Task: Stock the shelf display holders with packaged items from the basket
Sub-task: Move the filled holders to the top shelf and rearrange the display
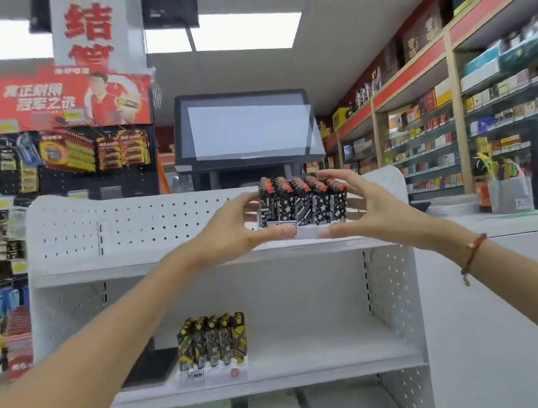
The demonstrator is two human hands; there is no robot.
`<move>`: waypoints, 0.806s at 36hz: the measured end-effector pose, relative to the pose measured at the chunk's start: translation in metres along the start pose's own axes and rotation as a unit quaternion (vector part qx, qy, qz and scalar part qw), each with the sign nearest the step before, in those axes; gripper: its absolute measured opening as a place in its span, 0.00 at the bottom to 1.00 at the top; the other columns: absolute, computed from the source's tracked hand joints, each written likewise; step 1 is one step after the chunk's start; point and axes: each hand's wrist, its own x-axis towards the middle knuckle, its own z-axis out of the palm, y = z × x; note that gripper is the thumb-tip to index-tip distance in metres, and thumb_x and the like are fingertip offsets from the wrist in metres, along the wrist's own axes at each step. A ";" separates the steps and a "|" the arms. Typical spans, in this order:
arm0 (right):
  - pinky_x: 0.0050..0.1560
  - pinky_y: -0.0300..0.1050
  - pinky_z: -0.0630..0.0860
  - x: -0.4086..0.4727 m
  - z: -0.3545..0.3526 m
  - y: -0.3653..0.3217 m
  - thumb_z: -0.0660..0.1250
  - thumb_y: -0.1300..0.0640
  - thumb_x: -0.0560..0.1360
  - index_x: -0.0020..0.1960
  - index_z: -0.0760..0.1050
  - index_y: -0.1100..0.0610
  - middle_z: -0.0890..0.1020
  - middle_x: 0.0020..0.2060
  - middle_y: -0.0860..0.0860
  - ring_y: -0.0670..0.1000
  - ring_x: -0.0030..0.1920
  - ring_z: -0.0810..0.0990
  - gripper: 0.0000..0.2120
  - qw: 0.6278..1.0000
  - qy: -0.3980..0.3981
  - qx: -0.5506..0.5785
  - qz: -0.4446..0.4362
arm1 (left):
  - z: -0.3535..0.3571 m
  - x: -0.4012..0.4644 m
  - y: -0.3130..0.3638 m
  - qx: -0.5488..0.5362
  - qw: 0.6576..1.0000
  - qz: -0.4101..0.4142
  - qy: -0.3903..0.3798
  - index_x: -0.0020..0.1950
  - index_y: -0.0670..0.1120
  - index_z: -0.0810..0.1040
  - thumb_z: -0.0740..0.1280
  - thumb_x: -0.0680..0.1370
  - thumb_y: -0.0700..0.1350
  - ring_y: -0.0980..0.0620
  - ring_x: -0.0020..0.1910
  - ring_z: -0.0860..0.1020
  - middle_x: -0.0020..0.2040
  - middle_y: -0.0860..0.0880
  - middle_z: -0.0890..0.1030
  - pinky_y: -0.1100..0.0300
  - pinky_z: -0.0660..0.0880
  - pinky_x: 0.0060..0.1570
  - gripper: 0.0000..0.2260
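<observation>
left hand and right hand pinch the lighter holder, lighters upright, row running left-right.

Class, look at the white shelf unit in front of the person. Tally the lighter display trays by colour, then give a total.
Black-and-white patterned lighter tray with red tops, gripped by the left hand and right hand at the top shelf: 1
Black-and-yellow lighter tray, standing on the middle shelf: 1
Total: 2
</observation>
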 end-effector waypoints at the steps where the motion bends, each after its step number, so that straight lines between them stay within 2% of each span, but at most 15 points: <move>1: 0.66 0.44 0.71 0.009 -0.003 0.001 0.77 0.45 0.61 0.69 0.64 0.39 0.67 0.69 0.44 0.44 0.68 0.67 0.40 1.000 -0.002 -0.010 -0.002 | -0.003 0.009 0.000 -0.001 1.000 -0.004 0.000 0.72 0.50 0.65 0.74 0.67 0.59 0.58 0.59 0.71 0.61 0.57 0.71 0.64 0.66 0.56 0.37; 3: 0.67 0.48 0.71 0.028 -0.008 0.008 0.77 0.45 0.61 0.68 0.66 0.39 0.69 0.69 0.45 0.47 0.68 0.68 0.38 1.000 -0.008 -0.021 0.010 | -0.006 0.026 -0.002 0.004 1.000 -0.025 -0.008 0.71 0.49 0.66 0.74 0.69 0.57 0.58 0.57 0.71 0.59 0.58 0.71 0.64 0.67 0.54 0.34; 6: 0.66 0.50 0.71 0.050 -0.011 0.023 0.77 0.49 0.64 0.69 0.65 0.44 0.71 0.67 0.46 0.49 0.66 0.71 0.37 0.997 -0.036 -0.048 0.057 | -0.003 0.050 -0.013 0.021 0.996 -0.062 -0.058 0.60 0.50 0.72 0.73 0.70 0.58 0.54 0.56 0.76 0.56 0.57 0.78 0.67 0.72 0.48 0.24; 8: 0.66 0.51 0.71 0.060 -0.011 0.033 0.77 0.49 0.66 0.69 0.65 0.47 0.71 0.66 0.47 0.50 0.65 0.72 0.36 0.990 -0.060 -0.087 0.091 | 0.002 0.063 -0.018 0.042 0.991 -0.086 -0.096 0.58 0.50 0.72 0.71 0.71 0.58 0.54 0.55 0.75 0.53 0.55 0.77 0.65 0.72 0.49 0.21; 9: 0.67 0.51 0.69 0.065 -0.012 0.038 0.77 0.48 0.66 0.70 0.65 0.47 0.71 0.66 0.46 0.49 0.65 0.71 0.36 0.987 -0.072 -0.102 0.100 | 0.005 0.069 -0.021 0.057 0.987 -0.100 -0.112 0.60 0.50 0.71 0.70 0.71 0.59 0.53 0.55 0.74 0.54 0.54 0.76 0.62 0.72 0.52 0.23; 12: 0.69 0.50 0.64 0.075 -0.014 0.045 0.76 0.48 0.67 0.71 0.64 0.49 0.69 0.67 0.46 0.49 0.68 0.67 0.37 0.981 -0.084 -0.123 0.125 | 0.010 0.083 -0.030 0.084 0.976 -0.139 -0.142 0.72 0.43 0.64 0.68 0.70 0.64 0.50 0.62 0.72 0.67 0.48 0.72 0.55 0.68 0.63 0.38; 16: 0.66 0.49 0.63 0.081 -0.012 0.053 0.77 0.49 0.66 0.69 0.67 0.47 0.68 0.70 0.49 0.52 0.69 0.66 0.35 0.980 -0.078 -0.120 0.141 | 0.014 0.093 -0.038 0.108 0.960 -0.177 -0.189 0.74 0.44 0.61 0.66 0.64 0.72 0.48 0.69 0.67 0.72 0.50 0.67 0.50 0.62 0.70 0.48; 18: 0.67 0.51 0.65 0.082 -0.010 0.058 0.76 0.49 0.67 0.68 0.68 0.45 0.69 0.69 0.51 0.52 0.69 0.67 0.32 0.978 -0.084 -0.114 0.151 | 0.014 0.097 -0.041 0.133 0.944 -0.206 -0.220 0.73 0.44 0.63 0.65 0.62 0.75 0.45 0.71 0.64 0.73 0.49 0.66 0.48 0.60 0.72 0.50; 20: 0.62 0.48 0.70 0.081 -0.008 0.061 0.73 0.52 0.71 0.69 0.69 0.47 0.72 0.66 0.52 0.53 0.66 0.71 0.28 0.977 -0.084 -0.121 0.152 | 0.014 0.097 -0.042 0.133 0.932 -0.234 -0.242 0.73 0.44 0.63 0.67 0.62 0.74 0.45 0.72 0.63 0.73 0.49 0.65 0.47 0.58 0.73 0.49; 24: 0.49 0.38 0.77 0.081 -0.007 0.060 0.67 0.56 0.76 0.70 0.68 0.50 0.76 0.62 0.56 0.54 0.61 0.76 0.23 0.975 -0.094 -0.136 0.151 | 0.010 0.097 -0.037 0.065 0.933 -0.258 -0.242 0.76 0.41 0.56 0.69 0.70 0.63 0.50 0.74 0.61 0.76 0.49 0.60 0.57 0.58 0.73 0.44; 26: 0.53 0.40 0.76 0.081 -0.008 0.055 0.66 0.56 0.77 0.71 0.66 0.51 0.74 0.65 0.55 0.54 0.63 0.75 0.24 0.970 -0.106 -0.160 0.149 | 0.006 0.099 -0.035 0.034 0.930 -0.269 -0.247 0.77 0.40 0.53 0.67 0.69 0.64 0.51 0.74 0.61 0.77 0.48 0.58 0.58 0.59 0.73 0.46; 28: 0.64 0.48 0.69 0.080 -0.010 0.054 0.64 0.55 0.78 0.72 0.66 0.51 0.70 0.69 0.52 0.53 0.67 0.70 0.23 0.963 -0.093 -0.226 0.115 | 0.004 0.100 -0.034 0.030 0.933 -0.278 -0.228 0.78 0.41 0.51 0.67 0.68 0.66 0.50 0.73 0.63 0.77 0.47 0.57 0.57 0.62 0.72 0.49; 29: 0.66 0.48 0.65 0.078 -0.010 0.053 0.63 0.55 0.79 0.72 0.66 0.51 0.68 0.71 0.50 0.52 0.69 0.68 0.22 0.961 -0.073 -0.252 0.085 | 0.004 0.100 -0.032 0.048 0.939 -0.268 -0.208 0.78 0.43 0.52 0.68 0.69 0.64 0.49 0.72 0.65 0.77 0.47 0.58 0.57 0.64 0.70 0.46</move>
